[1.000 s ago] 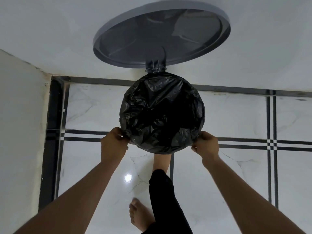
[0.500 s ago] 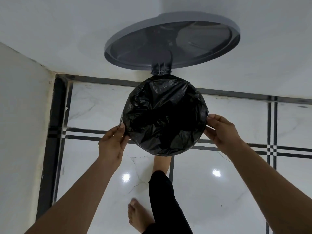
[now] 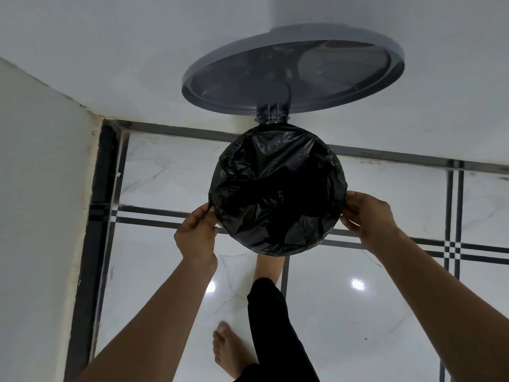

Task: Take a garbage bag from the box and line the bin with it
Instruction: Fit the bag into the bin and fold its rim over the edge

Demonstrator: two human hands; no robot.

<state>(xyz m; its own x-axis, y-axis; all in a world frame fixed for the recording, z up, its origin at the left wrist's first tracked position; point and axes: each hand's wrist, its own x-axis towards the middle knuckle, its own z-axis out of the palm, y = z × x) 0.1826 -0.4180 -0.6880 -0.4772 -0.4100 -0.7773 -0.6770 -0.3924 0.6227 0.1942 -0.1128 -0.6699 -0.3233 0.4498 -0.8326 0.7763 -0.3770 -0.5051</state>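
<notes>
A black garbage bag [image 3: 278,191] fills the round mouth of the bin and is folded over its rim, hiding the bin's body. The bin's grey lid [image 3: 294,73] stands open behind it, tipped back against the wall on its hinge [image 3: 271,117]. My left hand [image 3: 197,230] pinches the bag's edge at the rim's left side. On the rim's right side my right hand [image 3: 366,213] grips the bag's edge. The bag box is not in view.
White walls [image 3: 41,188] close in on the left and behind the bin. The floor [image 3: 371,312] is glossy white tile with dark strips. My right foot [image 3: 268,264] presses under the bin's front; my left foot [image 3: 228,351] stands nearer.
Both hands slid from the front of the rim up to its left and right sides, still on the bag's edge. The view shifted so the bin sits further right.
</notes>
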